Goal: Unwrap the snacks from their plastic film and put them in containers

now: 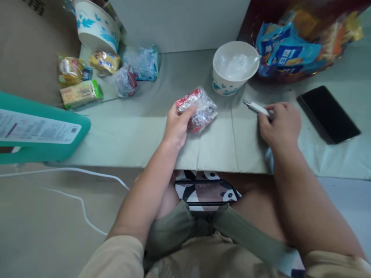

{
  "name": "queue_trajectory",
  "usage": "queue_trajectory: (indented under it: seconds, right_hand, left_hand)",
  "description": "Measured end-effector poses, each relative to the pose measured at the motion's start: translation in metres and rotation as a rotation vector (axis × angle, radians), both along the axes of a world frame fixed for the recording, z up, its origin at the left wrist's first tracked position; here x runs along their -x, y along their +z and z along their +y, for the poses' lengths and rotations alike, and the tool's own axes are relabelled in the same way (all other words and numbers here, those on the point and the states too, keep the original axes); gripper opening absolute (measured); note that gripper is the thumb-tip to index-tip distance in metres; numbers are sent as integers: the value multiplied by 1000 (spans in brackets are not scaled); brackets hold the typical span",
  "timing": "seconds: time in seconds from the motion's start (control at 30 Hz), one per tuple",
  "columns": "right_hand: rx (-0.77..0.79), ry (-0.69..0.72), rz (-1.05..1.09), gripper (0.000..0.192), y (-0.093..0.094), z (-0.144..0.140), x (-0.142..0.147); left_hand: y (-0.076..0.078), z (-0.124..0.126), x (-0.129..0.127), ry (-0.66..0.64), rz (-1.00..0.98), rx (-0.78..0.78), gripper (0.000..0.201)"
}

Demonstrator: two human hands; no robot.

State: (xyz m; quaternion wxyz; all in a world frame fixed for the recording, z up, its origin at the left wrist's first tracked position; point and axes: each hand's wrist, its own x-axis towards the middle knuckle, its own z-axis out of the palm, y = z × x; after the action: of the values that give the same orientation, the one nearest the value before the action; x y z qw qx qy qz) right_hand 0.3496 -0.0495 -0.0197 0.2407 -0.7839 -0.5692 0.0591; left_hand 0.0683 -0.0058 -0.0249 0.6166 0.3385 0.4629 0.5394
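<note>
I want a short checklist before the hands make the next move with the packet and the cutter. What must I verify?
1. Left hand holds the packet: ok, fingers closed on its left end.
2. Right hand holds the cutter: ok.
3. Blade out: cannot tell, tip too small.
4. Cutter tip apart from left hand: ok, a gap lies between.
5. Bowl upright behind the packet: ok.
6. Phone apart from the right hand: ok.

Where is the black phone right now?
In the head view the black phone lies flat on the table at the far right, just beyond the right hand, below the snack bag.
</note>
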Motion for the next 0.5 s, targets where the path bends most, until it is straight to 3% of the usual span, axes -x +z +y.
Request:
queue_trajectory:
  seconds: [0.07, 0.13, 0.2, 0.27, 0.37, 0.5]
  right_hand:
    - [-15, -34, 73, 12, 11, -6, 13]
    - [-64, -13, 328, 19, 21, -14, 37]
    - [-53, 116, 714, 32, 27, -24, 68]
    - [41, 261, 968, 42, 30, -30, 97]
    - [112, 323, 1004, 45, 29, -29, 124]
    - [176, 321, 910, 43, 26, -17, 126]
  left_hand:
    - [3, -1, 1, 41, 21, -40, 48]
    - [7, -4, 1, 78, 82, -89, 43]
    - [9, -6, -1, 111, 171, -130, 37]
    - [9, -8, -4, 122, 244, -151, 29]
    - [10, -11, -8, 92, 267, -157, 20]
    - [10, -15, -13, 57, 259, -167, 15]
